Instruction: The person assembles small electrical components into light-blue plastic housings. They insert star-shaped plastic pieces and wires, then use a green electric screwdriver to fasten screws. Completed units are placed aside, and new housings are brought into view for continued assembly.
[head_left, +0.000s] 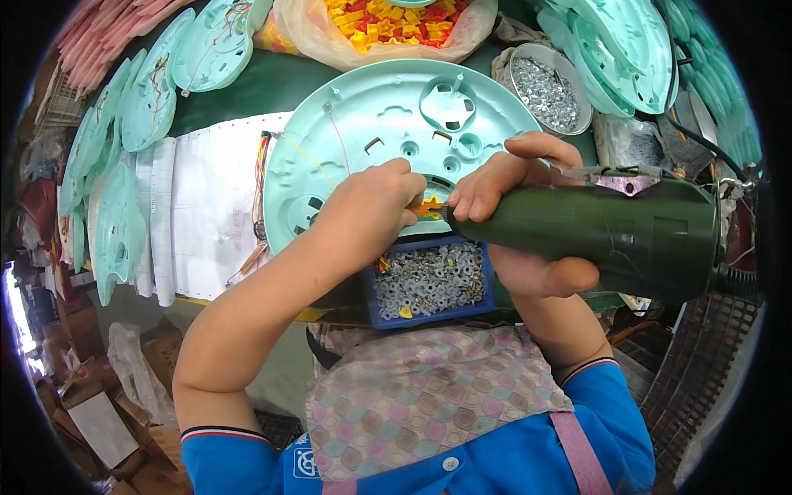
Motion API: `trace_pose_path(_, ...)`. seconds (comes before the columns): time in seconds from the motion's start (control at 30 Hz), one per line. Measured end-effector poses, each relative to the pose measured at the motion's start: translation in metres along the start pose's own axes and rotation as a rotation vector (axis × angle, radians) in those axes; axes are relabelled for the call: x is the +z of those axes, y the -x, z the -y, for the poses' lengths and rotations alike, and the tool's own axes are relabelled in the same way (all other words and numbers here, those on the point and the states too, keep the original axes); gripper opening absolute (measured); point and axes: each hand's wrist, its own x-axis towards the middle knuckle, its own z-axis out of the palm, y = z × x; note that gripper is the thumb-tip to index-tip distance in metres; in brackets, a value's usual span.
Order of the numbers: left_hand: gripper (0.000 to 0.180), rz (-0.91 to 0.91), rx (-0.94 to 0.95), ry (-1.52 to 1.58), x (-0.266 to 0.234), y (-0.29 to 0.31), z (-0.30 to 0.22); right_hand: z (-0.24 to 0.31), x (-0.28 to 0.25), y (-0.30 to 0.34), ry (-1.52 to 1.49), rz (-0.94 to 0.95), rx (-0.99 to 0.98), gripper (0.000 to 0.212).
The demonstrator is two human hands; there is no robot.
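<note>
Both forearms come up from the lower edge and meet at the middle. The left hand (371, 210) is bent at the wrist, fingertips pinched together and pointing right. The right hand (516, 210) is curled into a grip, fingers wrapped over the top, thumb underneath, knuckles facing the left hand.

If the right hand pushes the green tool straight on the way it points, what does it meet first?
Probably the small yellow part pinched by the left hand, resting on the mint round plate; the right hand aims the green screwdriver there.
</note>
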Motion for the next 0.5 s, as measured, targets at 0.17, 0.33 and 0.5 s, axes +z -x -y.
trace_pose_path(0.17, 0.014, -0.01, -0.007, 0.004, 0.0, 0.001, 0.0, 0.004, 0.016, -0.003, 0.268, -0.091, 0.116, 0.118)
trace_pose_path(0.33, 0.012, -0.022, -0.001, 0.011, 0.001, -0.001, 0.001, -0.005, 0.008, -0.003, 0.24, -0.015, 0.11, 0.108)
trace_pose_path(0.5, 0.013, -0.052, 0.052, 0.025, 0.005, 0.001, 0.008, 0.003, 0.009, -0.003, 0.208, 0.017, 0.254, 0.116)
